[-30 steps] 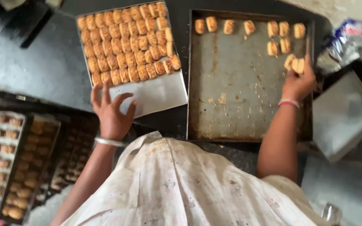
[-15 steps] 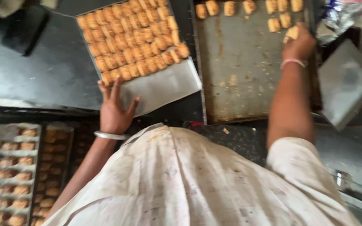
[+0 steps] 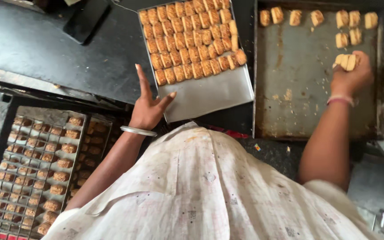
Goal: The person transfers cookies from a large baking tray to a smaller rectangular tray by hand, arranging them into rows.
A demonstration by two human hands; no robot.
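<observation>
left hand (image 3: 147,109) spread flat, gripping nothing, bracing small tray (image 3: 214,95) at its 7 o'clock corner | right hand (image 3: 351,76) clasping biscuits (image 3: 346,61) over big dark tray (image 3: 307,89), 2 o'clock | packed rows (image 3: 192,40) keep neat | racks (image 3: 36,169) at 8 o'clock

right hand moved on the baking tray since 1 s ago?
Yes. The right hand, holding biscuits, sat at the baking tray's far right edge; now it is nearer the middle, left of that edge and farther from the top row.
</observation>
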